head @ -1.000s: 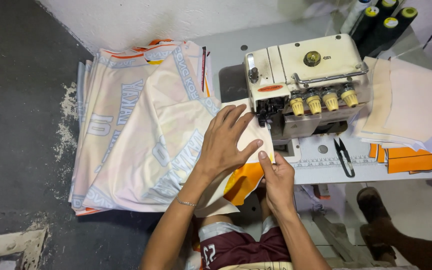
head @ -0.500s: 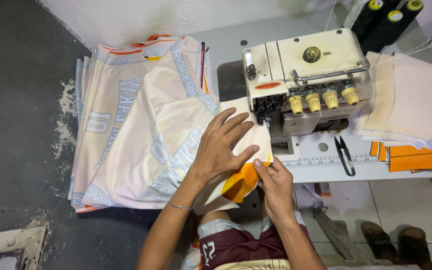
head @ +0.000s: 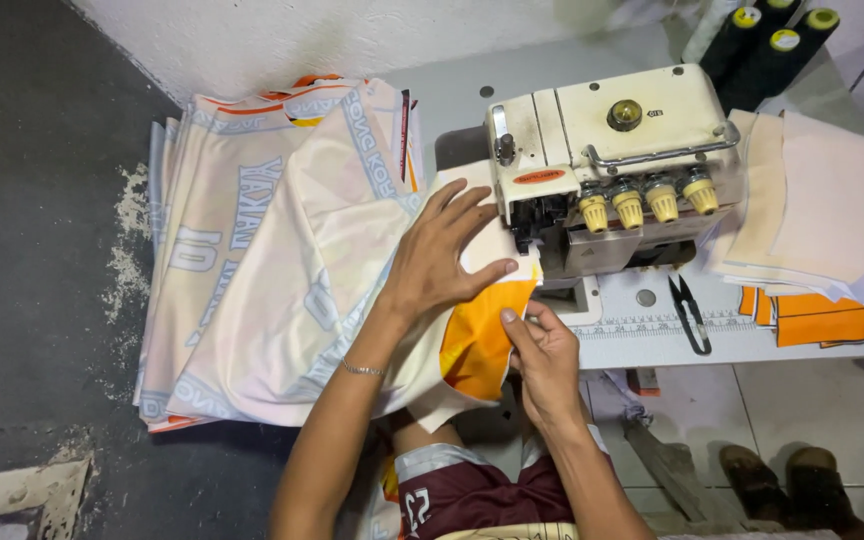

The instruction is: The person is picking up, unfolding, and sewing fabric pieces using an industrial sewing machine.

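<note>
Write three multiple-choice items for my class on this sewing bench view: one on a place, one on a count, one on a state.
1. Where do the small black thread snips lie?
A. on the white machine table, right of the needle area
B. on the folded fabric pile
C. in the right hand

2. How many yellow tension knobs front the cream overlock sewing machine?
A. two
B. four
C. six

3. How is the left hand?
A. clenched
B. spread flat on the pale printed fabric
C. raised clear

Answers: 1 A, they rest beside the printed ruler strip; 2 B, four stand in a row; 3 B, its fingers fan out over cloth.
</note>
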